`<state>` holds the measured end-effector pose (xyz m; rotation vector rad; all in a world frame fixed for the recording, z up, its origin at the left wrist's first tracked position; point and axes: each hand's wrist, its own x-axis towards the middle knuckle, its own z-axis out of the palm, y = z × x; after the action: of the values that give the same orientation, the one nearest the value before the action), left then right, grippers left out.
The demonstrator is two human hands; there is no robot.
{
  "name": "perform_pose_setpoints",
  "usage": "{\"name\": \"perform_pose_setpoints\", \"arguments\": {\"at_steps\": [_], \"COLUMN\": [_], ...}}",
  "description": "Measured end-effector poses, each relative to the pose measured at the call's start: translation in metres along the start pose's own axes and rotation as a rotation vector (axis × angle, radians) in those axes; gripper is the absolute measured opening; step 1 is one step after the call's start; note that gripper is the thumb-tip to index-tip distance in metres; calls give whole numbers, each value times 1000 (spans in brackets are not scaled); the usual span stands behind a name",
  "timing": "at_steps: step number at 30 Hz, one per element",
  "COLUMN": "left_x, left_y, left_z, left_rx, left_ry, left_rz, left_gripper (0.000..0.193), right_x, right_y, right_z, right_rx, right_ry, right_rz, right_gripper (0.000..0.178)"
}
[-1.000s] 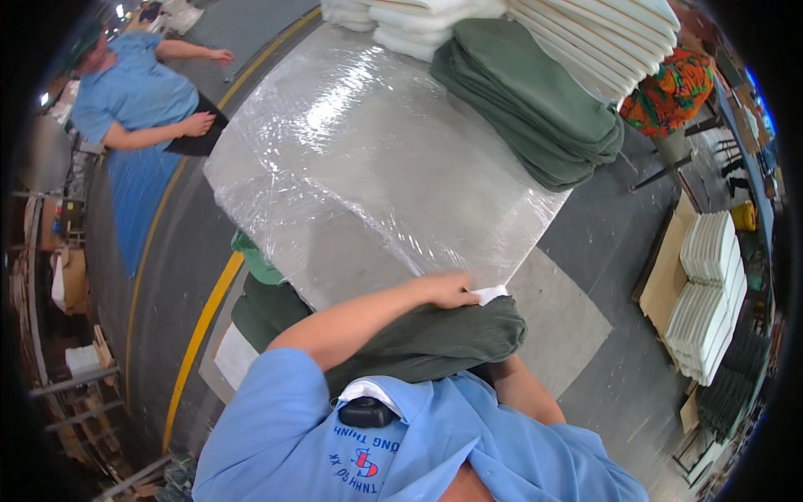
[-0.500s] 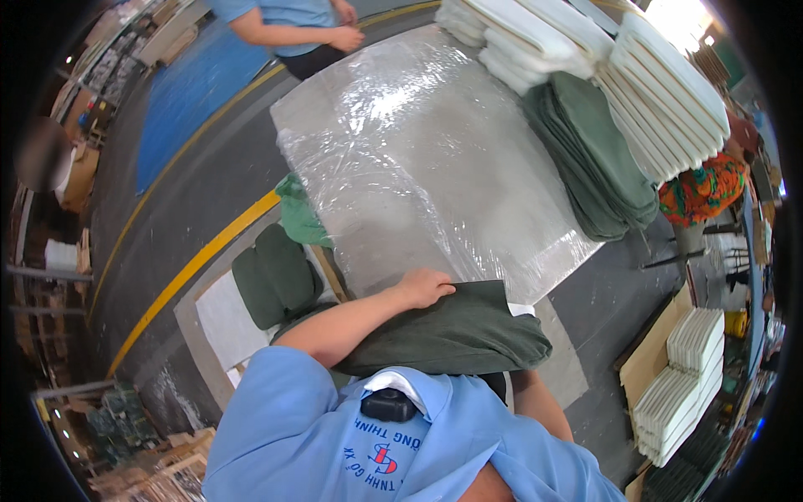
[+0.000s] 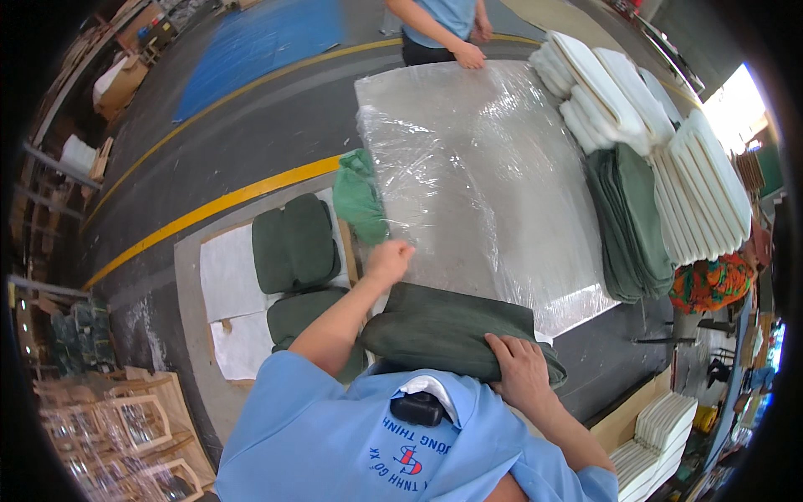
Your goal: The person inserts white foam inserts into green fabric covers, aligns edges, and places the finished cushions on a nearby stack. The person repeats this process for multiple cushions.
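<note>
A dark green cloth cushion cover (image 3: pixel 456 330) lies across the near edge of the table, close against my front. A bit of white shows at its right end. My right hand (image 3: pixel 523 368) grips the cover's right part, fingers bent over the top of the cloth. My left hand (image 3: pixel 391 261) is off the cover, just beyond its left end at the table's left edge. Its fingers are curled together; whether anything is between them is hidden. A light green crumpled cloth or bag (image 3: pixel 360 197) hangs beside that hand at the table's side.
Clear plastic film covers the grey table (image 3: pixel 468 184). Folded dark green covers (image 3: pixel 631 222) and stacked white cushions (image 3: pixel 698 188) line its right side. Low on the left sit more green pieces (image 3: pixel 293 243) on white sheets. Another person's hand (image 3: pixel 470 56) is at the far edge.
My left hand has left the cover and moved left. My right hand has come from behind the cover onto its top. The other person's hand now reaches the table's far edge.
</note>
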<state>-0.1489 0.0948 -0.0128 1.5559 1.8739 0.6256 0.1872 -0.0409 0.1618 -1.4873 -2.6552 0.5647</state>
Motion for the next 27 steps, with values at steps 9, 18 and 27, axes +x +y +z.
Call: {"name": "perform_pose_setpoints", "arguments": {"at_steps": [9,18,27], "left_x": [-78,-13,46], "left_y": [-33,154,231], "left_z": [-38,29,77], "left_rx": [-966,-956,-279], "left_ry": [-178,-371,-867], "left_rz": [-475,278,572], "left_gripper": [27,56,43], "right_x": [-1,11,-10], "right_y": [47,27,-29], "right_z": [-25,19,62], "right_rx": [716,1629,1744], "right_ry": [292,926,484], "right_rz": [490,545,366], "right_gripper": [39,42,58]}}
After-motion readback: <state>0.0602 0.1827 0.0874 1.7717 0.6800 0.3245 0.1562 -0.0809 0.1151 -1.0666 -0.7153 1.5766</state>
